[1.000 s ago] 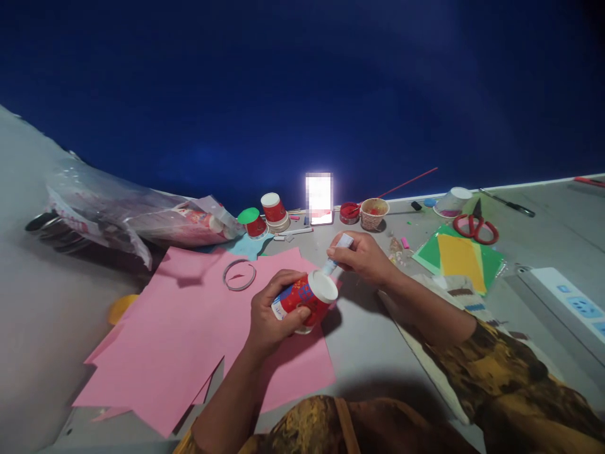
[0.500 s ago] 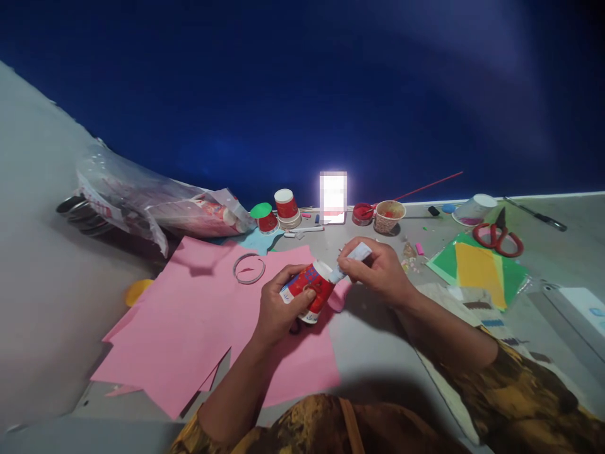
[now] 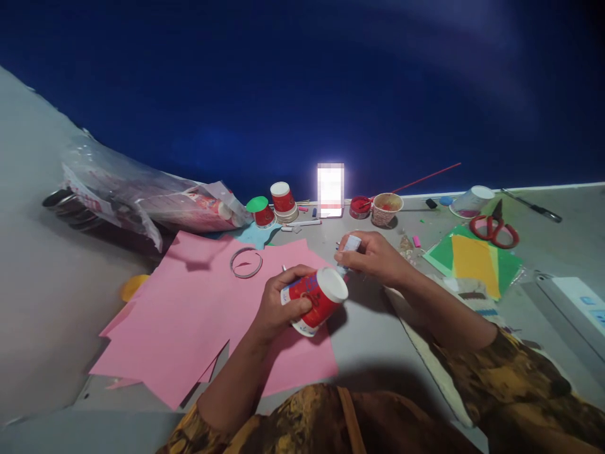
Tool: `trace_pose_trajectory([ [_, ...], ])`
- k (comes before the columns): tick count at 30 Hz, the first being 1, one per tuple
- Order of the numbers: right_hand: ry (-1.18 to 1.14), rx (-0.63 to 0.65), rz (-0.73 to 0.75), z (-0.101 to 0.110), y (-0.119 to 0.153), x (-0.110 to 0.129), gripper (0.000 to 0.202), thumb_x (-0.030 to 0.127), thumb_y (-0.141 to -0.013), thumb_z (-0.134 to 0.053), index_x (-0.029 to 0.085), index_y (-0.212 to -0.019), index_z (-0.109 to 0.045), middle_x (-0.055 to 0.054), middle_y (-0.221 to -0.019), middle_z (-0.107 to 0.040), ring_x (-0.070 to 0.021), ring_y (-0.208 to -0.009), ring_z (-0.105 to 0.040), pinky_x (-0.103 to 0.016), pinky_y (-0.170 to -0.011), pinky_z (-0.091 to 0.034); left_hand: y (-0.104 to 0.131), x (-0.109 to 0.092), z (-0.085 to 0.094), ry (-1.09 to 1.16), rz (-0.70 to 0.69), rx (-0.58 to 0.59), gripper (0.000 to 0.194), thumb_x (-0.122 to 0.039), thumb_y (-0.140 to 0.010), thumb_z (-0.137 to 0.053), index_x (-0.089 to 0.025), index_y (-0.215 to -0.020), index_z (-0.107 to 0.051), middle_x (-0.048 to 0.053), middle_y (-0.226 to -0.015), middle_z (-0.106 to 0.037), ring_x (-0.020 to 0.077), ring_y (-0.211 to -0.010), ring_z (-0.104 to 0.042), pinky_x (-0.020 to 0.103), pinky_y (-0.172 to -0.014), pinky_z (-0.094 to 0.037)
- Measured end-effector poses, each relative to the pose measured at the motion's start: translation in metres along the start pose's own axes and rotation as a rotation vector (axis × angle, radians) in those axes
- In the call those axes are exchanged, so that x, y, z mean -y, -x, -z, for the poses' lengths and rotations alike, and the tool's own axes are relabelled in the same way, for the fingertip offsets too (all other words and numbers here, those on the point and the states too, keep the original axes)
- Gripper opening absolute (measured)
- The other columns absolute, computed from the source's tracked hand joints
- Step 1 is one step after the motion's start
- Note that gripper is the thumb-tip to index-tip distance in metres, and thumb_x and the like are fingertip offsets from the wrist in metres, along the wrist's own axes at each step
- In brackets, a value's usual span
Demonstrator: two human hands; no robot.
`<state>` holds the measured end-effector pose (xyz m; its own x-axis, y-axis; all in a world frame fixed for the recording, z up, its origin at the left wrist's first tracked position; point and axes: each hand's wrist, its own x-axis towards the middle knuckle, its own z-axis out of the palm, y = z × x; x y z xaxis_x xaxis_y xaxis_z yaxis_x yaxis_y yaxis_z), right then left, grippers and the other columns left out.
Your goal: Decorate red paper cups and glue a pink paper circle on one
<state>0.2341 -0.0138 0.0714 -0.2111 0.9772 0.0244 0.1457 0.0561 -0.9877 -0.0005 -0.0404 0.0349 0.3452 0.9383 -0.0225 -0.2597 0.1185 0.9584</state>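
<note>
A dark blue surface [image 3: 302, 94] fills the back, and before it stands the grey table [image 3: 368, 347]. Far to the left of the held cup [image 3: 327, 304] lies a clear plastic bag [image 3: 179, 202]; nearer on the same side are pink paper sheets [image 3: 189, 315], with a grey ring [image 3: 246, 276] on them. The left hand [image 3: 276, 302] has its fingers closed around the wall of the held cup, which is tilted, its white closed end to the upper right. This cup looks to be of paper, so I judge it light and rather soft: a hard squeeze could dent its middle, and the part near the closed end is probably the stiffest place to hold. Just beyond the held cup, to its right, the right hand [image 3: 371, 255] pinches a small white tube [image 3: 351, 244] in its fingers; I cannot tell if tube and cup touch. Farther right of the held cup are yellow paper [image 3: 475, 265] and red-handled scissors [image 3: 509, 236].
</note>
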Motion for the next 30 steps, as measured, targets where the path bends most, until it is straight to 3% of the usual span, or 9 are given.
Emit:
trace_pose_trajectory([
  [3, -0.120, -0.074, 0.031, 0.001, 0.001, -0.002, 0.028, 0.045, -0.080, -0.078, 0.020, -0.076, -0.067, 0.005, -0.054, -0.057, -0.0105, -0.049, -0.046, -0.024, -0.049, -0.034, -0.002, 0.001, 0.001, 0.106, 0.045, -0.144, 0.059, -0.045, -0.059, -0.096, -0.017, -0.107, -0.075, 0.003, -0.082, -0.075, 0.0153, -0.059, -0.064, 0.026, -0.055, -0.052],
  [5, -0.161, -0.151, 0.109, 0.000, 0.004, 0.000, 0.025, 0.043, -0.084, -0.076, 0.020, -0.080, -0.069, 0.004, -0.057, -0.060, -0.0108, -0.051, -0.048, -0.024, -0.051, -0.037, -0.003, 0.001, 0.000, 0.146, 0.090, -0.170, 0.060, -0.045, -0.060, -0.096, -0.016, -0.108, -0.073, 0.003, -0.078, -0.074, 0.0141, -0.053, -0.063, 0.024, -0.050, -0.050],
  [11, 0.096, -0.110, 0.357, -0.004, 0.018, 0.014, 0.013, 0.032, -0.082, -0.078, 0.021, -0.085, -0.074, 0.000, -0.072, -0.070, -0.0123, -0.057, -0.056, -0.025, -0.054, -0.042, -0.003, 0.005, -0.008, 0.324, 0.206, -0.069, 0.058, -0.043, -0.064, -0.096, -0.011, -0.106, -0.072, 0.007, -0.085, -0.076, 0.0165, -0.065, -0.069, 0.026, -0.062, -0.055],
  [16, 0.170, -0.101, 0.449, -0.006, 0.020, 0.016, 0.007, 0.028, -0.085, -0.074, 0.021, -0.087, -0.073, 0.000, -0.075, -0.073, -0.0125, -0.059, -0.060, -0.025, -0.056, -0.044, -0.002, 0.010, -0.007, 0.274, 0.368, 0.051, 0.058, -0.041, -0.060, -0.098, -0.008, -0.102, -0.074, 0.013, -0.088, -0.078, 0.0213, -0.070, -0.073, 0.029, -0.067, -0.056],
  [20, 0.184, -0.114, 0.356, -0.004, 0.013, 0.012, 0.011, 0.031, -0.083, -0.073, 0.021, -0.080, -0.071, 0.001, -0.069, -0.070, -0.0119, -0.058, -0.056, -0.025, -0.056, -0.042, 0.000, 0.008, -0.005, 0.248, 0.350, 0.091, 0.058, -0.038, -0.060, -0.099, -0.009, -0.104, -0.076, 0.011, -0.088, -0.079, 0.0196, -0.069, -0.072, 0.027, -0.066, -0.054],
  [25, 0.192, -0.140, 0.143, 0.003, 0.001, 0.007, 0.018, 0.037, -0.082, -0.072, 0.020, -0.076, -0.070, 0.001, -0.065, -0.069, -0.0130, -0.057, -0.055, -0.026, -0.055, -0.040, -0.001, 0.004, 0.001, 0.458, 0.288, 0.087, 0.058, -0.044, -0.064, -0.096, -0.011, -0.106, -0.076, 0.010, -0.087, -0.079, 0.0226, -0.071, -0.073, 0.031, -0.067, -0.057],
  [30, 0.010, -0.161, 0.029, 0.009, -0.005, 0.006, 0.023, 0.042, -0.080, -0.076, 0.020, -0.086, -0.071, 0.000, -0.066, -0.071, -0.0122, -0.053, -0.055, -0.025, -0.051, -0.039, -0.007, 0.005, 0.013, 0.611, 0.266, -0.056, 0.054, -0.048, -0.079, -0.088, -0.012, -0.116, -0.072, 0.014, -0.105, -0.081, 0.0270, -0.090, -0.077, 0.037, -0.081, -0.061],
])
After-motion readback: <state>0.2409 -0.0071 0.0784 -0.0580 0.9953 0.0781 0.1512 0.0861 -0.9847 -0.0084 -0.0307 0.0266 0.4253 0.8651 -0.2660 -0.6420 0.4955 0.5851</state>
